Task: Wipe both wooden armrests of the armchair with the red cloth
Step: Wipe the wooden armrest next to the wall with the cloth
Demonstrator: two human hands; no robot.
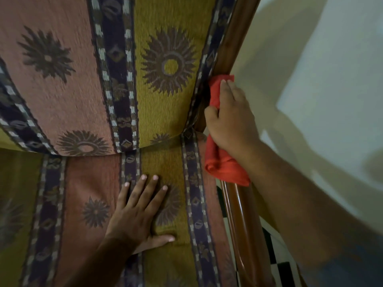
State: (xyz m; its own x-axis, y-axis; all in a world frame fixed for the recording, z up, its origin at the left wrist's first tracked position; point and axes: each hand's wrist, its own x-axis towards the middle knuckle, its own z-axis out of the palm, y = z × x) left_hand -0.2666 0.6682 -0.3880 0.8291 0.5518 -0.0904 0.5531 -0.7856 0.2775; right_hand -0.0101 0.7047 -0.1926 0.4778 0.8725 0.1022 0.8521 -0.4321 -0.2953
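Observation:
My right hand (232,119) grips the bunched red cloth (222,164) and presses it on the right wooden armrest (242,220), at its far end where it meets the chair's wooden back frame (234,36). Part of the cloth sticks out beyond my fingertips and part hangs below my wrist. My left hand (141,212) lies flat, fingers spread, on the patterned seat cushion (83,204) and holds nothing. The left armrest is out of view.
The striped back cushion (62,69) with sun motifs fills the upper left. A pale wall (331,79) stands close on the right. A black-and-white checked floor (277,264) shows beside the armrest at the lower right.

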